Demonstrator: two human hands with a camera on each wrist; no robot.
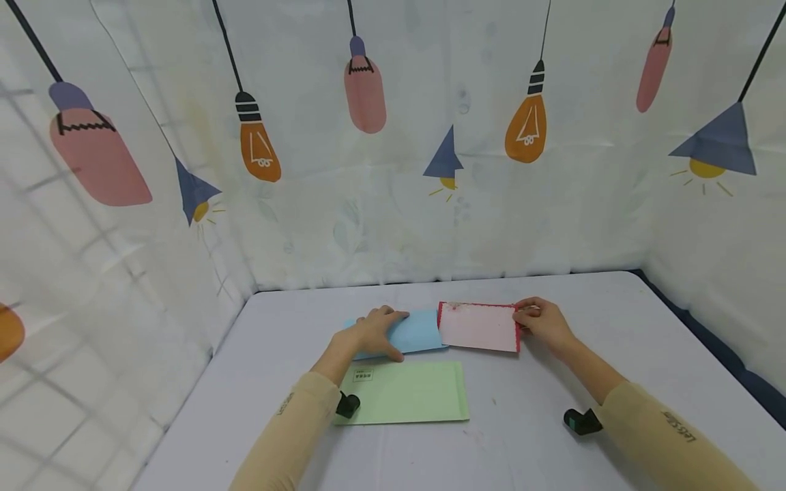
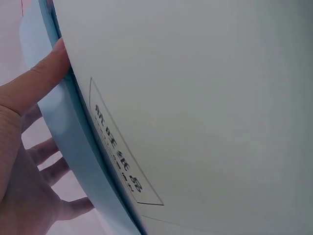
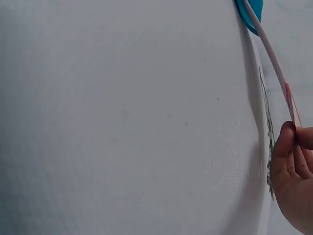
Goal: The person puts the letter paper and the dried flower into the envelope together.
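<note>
My left hand (image 1: 373,332) lies spread over the left part of a light blue paper envelope or folder (image 1: 417,332), thumb at its near edge. In the left wrist view, the fingers (image 2: 44,152) reach the blue paper's (image 2: 73,142) far edge. A pale pink card (image 1: 479,326) with red edges stands at the blue paper's right end, overlapping it in the head view. With thumb and fingertips, my right hand (image 1: 546,324) pinches the pink card's right edge. The right wrist view shows the card (image 3: 276,63) nearly edge-on in those fingers.
A light green envelope (image 1: 411,395) with a small printed label lies on the white table (image 1: 522,450), nearer than the blue paper. Dark wrist cameras (image 1: 582,422) are at both cuffs. A curtain (image 1: 393,225) printed with lamps hangs behind the table's far edge.
</note>
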